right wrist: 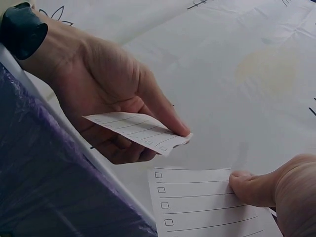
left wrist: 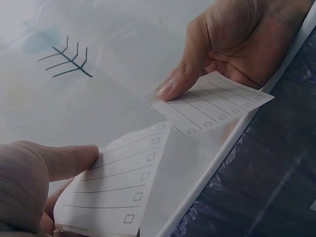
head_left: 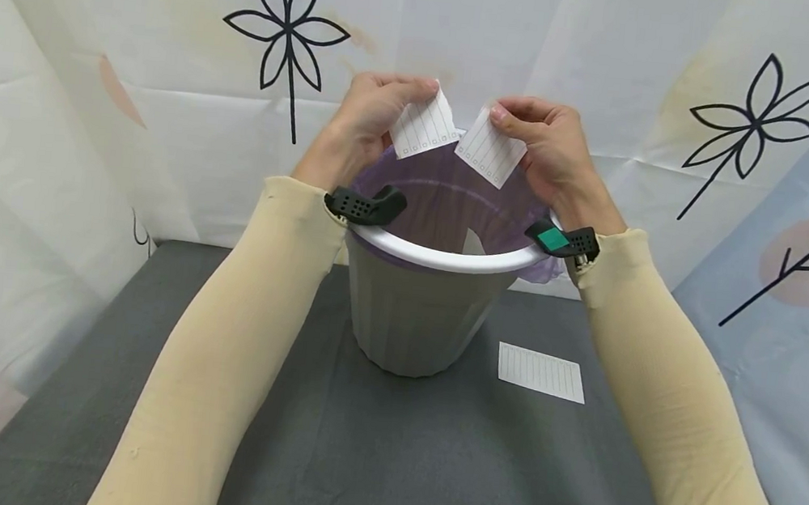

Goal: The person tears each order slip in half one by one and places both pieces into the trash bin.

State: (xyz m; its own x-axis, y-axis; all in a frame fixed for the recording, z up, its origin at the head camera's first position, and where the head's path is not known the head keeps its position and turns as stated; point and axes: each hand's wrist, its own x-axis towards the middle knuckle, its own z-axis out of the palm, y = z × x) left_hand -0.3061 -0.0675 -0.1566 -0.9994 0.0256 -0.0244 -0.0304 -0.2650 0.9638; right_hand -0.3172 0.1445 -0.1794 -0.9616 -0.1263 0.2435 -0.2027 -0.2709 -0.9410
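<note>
Paper piece pinched in left hand, other piece in right hand — hands apart, near far rim of bin. Both judged light, limp, easily torn — best pinched near edge.

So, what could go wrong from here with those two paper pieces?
The paper piece in the left hand and the second piece in the right hand appear close to the rim of the bin; if released there, either might flutter outside. The purple liner bulges loosely over the rim, so it could slip or snag.
</note>
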